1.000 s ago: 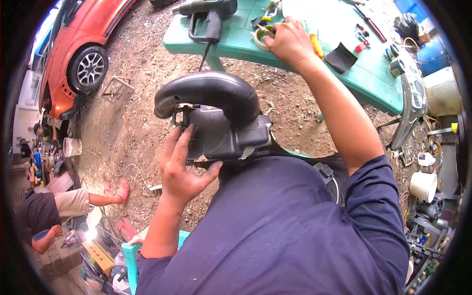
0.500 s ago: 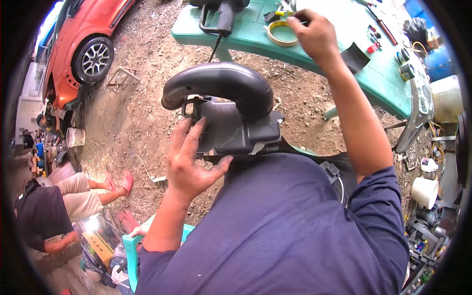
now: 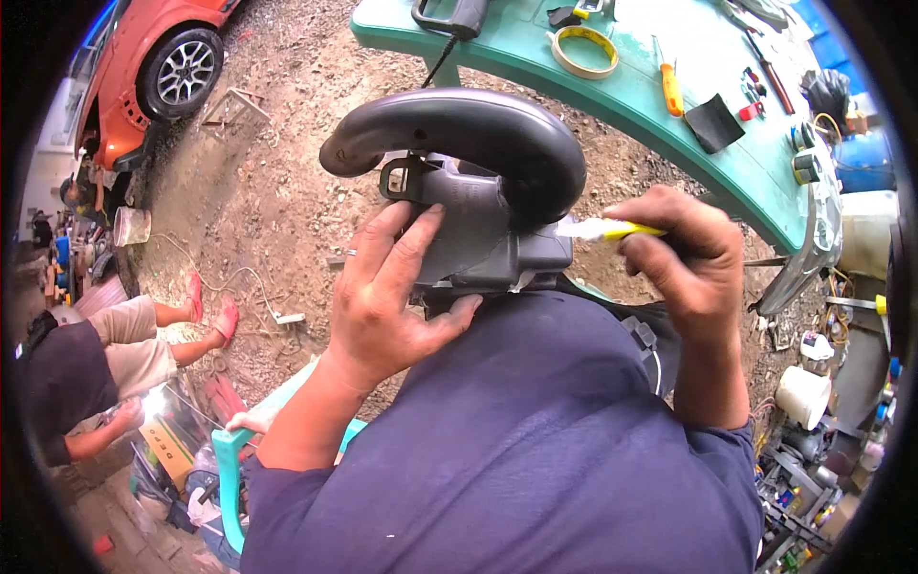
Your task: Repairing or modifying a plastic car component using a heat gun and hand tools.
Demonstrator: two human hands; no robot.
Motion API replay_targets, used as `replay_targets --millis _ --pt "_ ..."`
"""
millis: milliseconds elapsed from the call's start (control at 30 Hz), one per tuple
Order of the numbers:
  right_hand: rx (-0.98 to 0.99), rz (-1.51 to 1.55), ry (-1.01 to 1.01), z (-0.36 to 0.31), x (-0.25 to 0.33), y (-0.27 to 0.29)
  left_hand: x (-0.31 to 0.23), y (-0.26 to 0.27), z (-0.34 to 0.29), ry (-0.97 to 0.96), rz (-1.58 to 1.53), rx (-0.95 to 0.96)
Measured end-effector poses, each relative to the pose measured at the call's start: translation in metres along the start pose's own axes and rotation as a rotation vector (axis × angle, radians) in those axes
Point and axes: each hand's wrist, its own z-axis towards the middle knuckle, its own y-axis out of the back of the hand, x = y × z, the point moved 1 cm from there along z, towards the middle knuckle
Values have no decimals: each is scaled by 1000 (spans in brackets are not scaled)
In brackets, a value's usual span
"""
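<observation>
- Here, the green tabletop (image 3: pixel 669 105) curves across the top of the frame, from upper centre down toward the right edge.
- An orange car (image 3: pixel 143 67) stands on the gravel in the upper left of the frame, one wheel in view.
- Another person (image 3: pixel 86 373) sits low at the left edge, in beige shorts and red sandals.
- The dark steering wheel (image 3: pixel 478 182) sits in the centre of the frame, just above the person's lap; its curved rim arches over a grey hub.
- The left hand (image 3: pixel 392 297) lies spread on the grey hub, fingers splayed and flat against the plastic, thumb under the lower edge; it is pressed on the wheel rather than closed around it. A ring shows on one finger.
- The right hand (image 3: pixel 688 258), right of centre, is closed tight around a yellow box cutter (image 3: pixel 612 229), whose pale tip points left and touches the right side of the hub.
- A black power tool (image 3: pixel 449 14) rests at the top centre edge of the tabletop, its cord hanging down.
- A roll of tape (image 3: pixel 583 50) lies on the tabletop, just right of the power tool.
- A black scraper (image 3: pixel 712 122) lies further right.
- An orange-handled screwdriver (image 3: pixel 671 86) lies between tape and scraper.
</observation>
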Motion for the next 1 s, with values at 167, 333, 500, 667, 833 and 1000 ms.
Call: replay_targets --millis 167,333,500,667,833,1000 --pt "101 -97 63 5 -8 -27 1 0 -1 26 5 32" --pt "150 -171 18 11 -5 -48 2 0 -1 16 -15 17" --pt "197 -286 70 20 -2 -56 4 0 -1 29 -1 23" --pt "196 -320 136 19 -6 -61 3 -2 -1 22 -33 6" --pt "240 -343 74 22 3 -60 2 -3 0 30 -58 -22" --pt "229 -362 96 23 2 -61 3 -2 0 28 -63 -17"
